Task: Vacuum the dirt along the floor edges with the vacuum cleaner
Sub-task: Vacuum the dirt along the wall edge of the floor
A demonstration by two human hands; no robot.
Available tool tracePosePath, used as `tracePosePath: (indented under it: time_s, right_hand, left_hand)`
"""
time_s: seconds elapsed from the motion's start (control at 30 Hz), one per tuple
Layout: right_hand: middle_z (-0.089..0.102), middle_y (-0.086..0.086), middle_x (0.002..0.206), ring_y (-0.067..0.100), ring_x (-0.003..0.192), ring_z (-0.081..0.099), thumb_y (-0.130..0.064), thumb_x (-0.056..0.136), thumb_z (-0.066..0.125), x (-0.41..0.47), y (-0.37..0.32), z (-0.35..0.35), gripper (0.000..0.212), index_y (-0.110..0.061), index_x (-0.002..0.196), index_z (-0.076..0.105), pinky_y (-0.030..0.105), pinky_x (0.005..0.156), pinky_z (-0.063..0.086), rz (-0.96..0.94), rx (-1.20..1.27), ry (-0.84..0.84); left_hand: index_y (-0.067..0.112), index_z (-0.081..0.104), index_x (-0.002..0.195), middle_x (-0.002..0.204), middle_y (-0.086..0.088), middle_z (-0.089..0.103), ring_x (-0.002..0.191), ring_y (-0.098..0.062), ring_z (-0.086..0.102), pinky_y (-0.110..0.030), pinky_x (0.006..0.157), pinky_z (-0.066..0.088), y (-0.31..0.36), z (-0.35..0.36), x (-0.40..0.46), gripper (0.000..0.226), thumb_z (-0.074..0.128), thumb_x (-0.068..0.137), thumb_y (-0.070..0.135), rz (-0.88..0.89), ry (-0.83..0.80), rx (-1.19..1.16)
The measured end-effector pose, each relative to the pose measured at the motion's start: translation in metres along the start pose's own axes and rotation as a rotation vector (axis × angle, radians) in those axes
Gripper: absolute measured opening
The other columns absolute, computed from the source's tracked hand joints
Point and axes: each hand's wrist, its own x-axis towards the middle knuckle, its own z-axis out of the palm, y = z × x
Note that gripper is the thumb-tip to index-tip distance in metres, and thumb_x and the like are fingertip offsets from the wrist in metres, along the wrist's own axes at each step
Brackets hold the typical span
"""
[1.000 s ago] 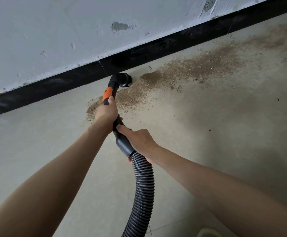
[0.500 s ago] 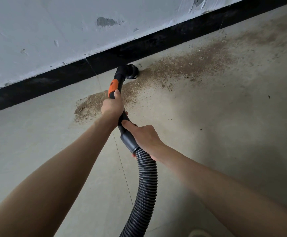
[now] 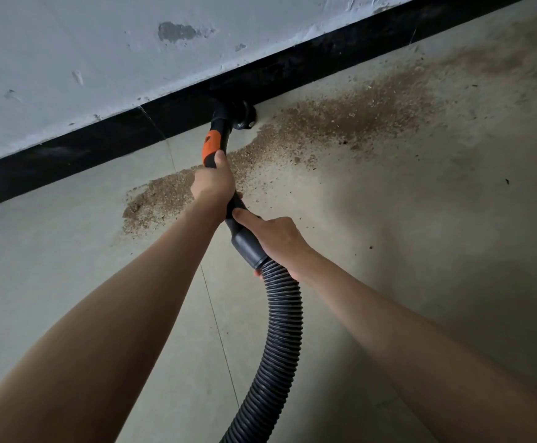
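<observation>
A chipped white wall (image 3: 101, 59) stands above a black baseboard (image 3: 69, 158).

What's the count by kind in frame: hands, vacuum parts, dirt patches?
Hands: 2, left hand and right hand
Vacuum parts: 3, nozzle, handle, hose
Dirt patches: 1, the dirt
Total: 6

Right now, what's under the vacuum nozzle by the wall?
Brown dirt spreads around the nozzle on the floor beside the black baseboard. What lies directly under it is hidden.
</observation>
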Motion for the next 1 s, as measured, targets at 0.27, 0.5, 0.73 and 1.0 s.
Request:
tracePosePath:
  time_s: [0.27, 0.5, 0.73, 1.0]
  right_hand:
    - [0.064, 0.012, 0.073, 0.027, 0.052, 0.062, -0.055, 0.075, 0.071, -0.001, 0.009, -0.009, 0.053, -0.004, 0.082, 0.060, 0.033, 0.053, 0.055, -0.022, 0.037, 0.048]
    - [0.062, 0.008, 0.062, 0.024, 0.046, 0.060, -0.054, 0.077, 0.071, -0.014, 0.003, 0.008, 0.050, -0.006, 0.069, 0.058, 0.032, 0.050, 0.055, -0.117, -0.024, 0.068]
    - [0.061, 0.014, 0.073, 0.029, 0.060, 0.059, -0.054, 0.081, 0.068, -0.039, 0.001, 0.067, 0.051, -0.005, 0.074, 0.056, 0.046, 0.068, 0.057, -0.128, -0.167, -0.049]
    - [0.063, 0.010, 0.070, 0.025, 0.049, 0.059, -0.059, 0.079, 0.066, -0.068, 0.017, 0.171, 0.054, -0.006, 0.073, 0.057, 0.030, 0.052, 0.052, -0.109, -0.286, -0.204]
  left_hand:
    - [0.005, 0.050, 0.107, 0.086, -0.009, 0.058, 0.076, -0.024, 0.063, -0.034, 0.066, 0.052, 0.007, 0.016, -0.005, 0.056, 0.030, 0.097, 0.056, 0.043, -0.049, -0.018]
    - [0.007, 0.048, 0.099, 0.075, -0.005, 0.050, 0.063, -0.019, 0.051, -0.031, 0.057, 0.043, -0.001, -0.009, -0.006, 0.053, 0.029, 0.097, 0.056, 0.043, -0.046, -0.041]
    - [0.003, 0.050, 0.111, 0.086, -0.011, 0.058, 0.070, -0.025, 0.057, -0.035, 0.062, 0.050, -0.050, -0.074, -0.005, 0.058, 0.031, 0.096, 0.056, -0.042, 0.004, -0.151]
    - [0.008, 0.041, 0.107, 0.075, -0.009, 0.054, 0.058, -0.021, 0.055, -0.031, 0.051, 0.046, -0.135, -0.169, -0.011, 0.045, 0.032, 0.098, 0.051, -0.138, 0.103, -0.374]
